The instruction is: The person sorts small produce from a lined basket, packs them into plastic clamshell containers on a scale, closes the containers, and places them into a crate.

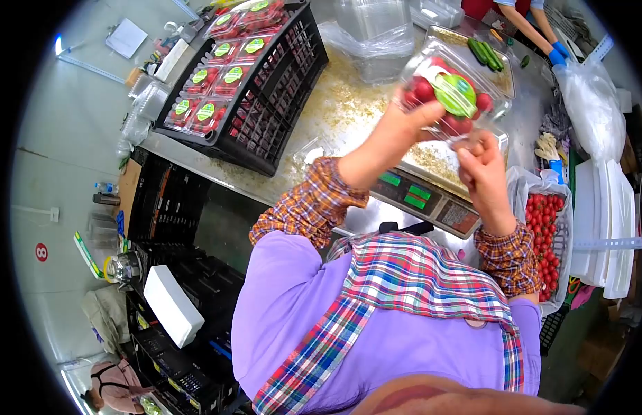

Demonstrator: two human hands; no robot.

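A clear plastic box of red, round produce (pixel 454 93) with a green label on its lid is held up over the metal table. My left hand (pixel 402 124) grips its near left side, thumb on top by the label. My right hand (pixel 483 166) is closed at the box's near edge, fingers pinched against the rim. Below the box is a scale (pixel 432 200) with green lit displays and a metal tray with crumbs. To the left, a black crate (pixel 269 104) holds several similar labelled boxes.
Tomatoes fill a lined basket (pixel 546 235) at the right. Cucumbers (pixel 485 54) lie on a tray at the back. Stacked clear containers (pixel 376 34) stand at the back. A co-worker's blue-gloved hand (pixel 559 54) is at top right. White foam boxes (pixel 601 228) stand far right.
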